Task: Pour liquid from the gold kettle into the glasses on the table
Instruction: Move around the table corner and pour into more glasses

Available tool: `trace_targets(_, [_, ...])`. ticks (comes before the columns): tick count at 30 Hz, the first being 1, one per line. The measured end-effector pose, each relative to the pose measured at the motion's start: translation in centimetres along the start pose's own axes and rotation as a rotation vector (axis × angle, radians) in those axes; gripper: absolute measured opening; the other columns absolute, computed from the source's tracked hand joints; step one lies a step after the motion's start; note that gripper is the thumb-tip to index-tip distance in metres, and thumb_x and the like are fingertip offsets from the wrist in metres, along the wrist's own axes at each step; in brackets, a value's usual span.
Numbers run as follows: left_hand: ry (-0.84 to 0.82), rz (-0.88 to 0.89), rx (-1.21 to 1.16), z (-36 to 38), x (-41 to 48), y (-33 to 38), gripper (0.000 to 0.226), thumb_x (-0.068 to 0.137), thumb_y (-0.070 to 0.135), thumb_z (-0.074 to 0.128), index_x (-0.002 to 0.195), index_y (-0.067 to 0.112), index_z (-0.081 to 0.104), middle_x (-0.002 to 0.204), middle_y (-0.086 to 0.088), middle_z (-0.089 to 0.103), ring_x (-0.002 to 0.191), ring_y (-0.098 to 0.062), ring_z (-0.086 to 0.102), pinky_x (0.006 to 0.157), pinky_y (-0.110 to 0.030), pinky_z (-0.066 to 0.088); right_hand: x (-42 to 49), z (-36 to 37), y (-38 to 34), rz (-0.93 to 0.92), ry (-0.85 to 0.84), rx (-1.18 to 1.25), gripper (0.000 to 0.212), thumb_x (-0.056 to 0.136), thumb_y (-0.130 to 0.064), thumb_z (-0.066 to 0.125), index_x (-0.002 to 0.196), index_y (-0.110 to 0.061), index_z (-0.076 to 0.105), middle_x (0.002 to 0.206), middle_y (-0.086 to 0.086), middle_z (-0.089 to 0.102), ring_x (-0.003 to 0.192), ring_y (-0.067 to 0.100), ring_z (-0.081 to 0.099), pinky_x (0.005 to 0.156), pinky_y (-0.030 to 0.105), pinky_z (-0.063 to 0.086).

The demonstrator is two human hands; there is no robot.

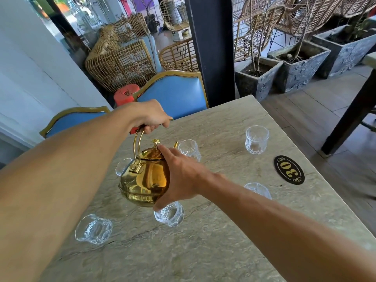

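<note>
Grey-green stone tabletop [234,231] in a café room, blue gold-framed chairs [173,92] past its far edge, rattan chairs and stone planters [301,64] beyond; oval "30" plaque [289,169] near the right edge. Left hand [149,117], grip curled tight round the handle of the gold kettle [145,178], held above mid-tabletop. Right hand [179,180], grip spread, forefinger on the lid, thumb under the body. Spout tipped toward the far edge, at a glass [189,149]. Other glasses scattered around it.
</note>
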State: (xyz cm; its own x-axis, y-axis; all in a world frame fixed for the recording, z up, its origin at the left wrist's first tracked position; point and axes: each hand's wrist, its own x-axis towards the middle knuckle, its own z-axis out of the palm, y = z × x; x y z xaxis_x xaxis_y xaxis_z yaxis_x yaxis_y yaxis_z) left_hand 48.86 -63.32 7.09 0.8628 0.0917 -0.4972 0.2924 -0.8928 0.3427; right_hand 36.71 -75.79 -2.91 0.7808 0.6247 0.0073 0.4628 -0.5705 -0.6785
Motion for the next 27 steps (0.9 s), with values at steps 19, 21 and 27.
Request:
trace_targets(19, [-0.010,-0.016,0.021,0.63,0.88,0.05,0.041,0.088,0.008,0.059,0.128,0.014,0.062,0.046,0.002,0.037,0.037,-0.010,0.028,0.034,-0.020,0.028,-0.01,0.21,0.37,0.016,-0.005,0.042,0.153,0.046,-0.065,0.094,0.159,-0.024,0.000,0.147,0.008,0.040,0.123,0.029,0.052,0.101,0.041,0.048])
trace_targets(21, [-0.010,-0.015,0.026,0.63,0.87,0.08,0.042,0.088,0.007,0.059,0.129,0.012,0.062,0.049,0.001,0.037,0.038,-0.010,0.028,0.034,-0.021,0.028,-0.02,0.21,0.37,0.012,-0.006,0.052,0.152,0.046,-0.064,0.094,0.159,-0.024,0.001,0.147,0.007,0.040,0.124,0.029,0.051,0.101,0.041,0.049])
trace_targets(27, [-0.010,-0.020,0.038,0.84,0.75,0.26,0.039,0.087,0.007,0.058,0.126,0.009,0.062,0.053,-0.002,0.037,0.038,-0.010,0.028,0.035,-0.021,0.028,-0.10,0.18,0.47,0.022,-0.020,0.051,0.153,0.046,-0.064,0.094,0.160,-0.024,0.000,0.147,0.007,0.039,0.125,0.028,0.050,0.103,0.042,0.048])
